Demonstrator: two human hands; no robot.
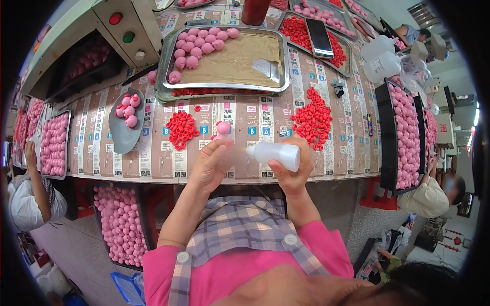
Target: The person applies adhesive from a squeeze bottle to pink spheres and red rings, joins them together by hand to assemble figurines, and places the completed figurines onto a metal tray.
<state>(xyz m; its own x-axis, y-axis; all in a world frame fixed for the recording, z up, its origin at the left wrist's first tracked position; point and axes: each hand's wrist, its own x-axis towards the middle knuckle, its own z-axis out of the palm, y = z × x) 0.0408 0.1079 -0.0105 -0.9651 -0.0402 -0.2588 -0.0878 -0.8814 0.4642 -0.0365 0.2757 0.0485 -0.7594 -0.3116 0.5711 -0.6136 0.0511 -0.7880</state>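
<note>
Above table paper marked "A" and "B", the right hand grasps a white bottle.

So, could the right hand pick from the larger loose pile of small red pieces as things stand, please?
Probably not: the right hand is wrapped around a white plastic bottle, though the pile lies close by, unblocked.

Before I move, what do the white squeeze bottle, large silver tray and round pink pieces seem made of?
White squeeze bottle: likely smooth plastic, cloudy and semi-translucent. Large silver tray: metal, probably steel, with bright reflections along its rim. Round pink pieces: rubber or plastic, unclear which, with a soft sheen.
</note>
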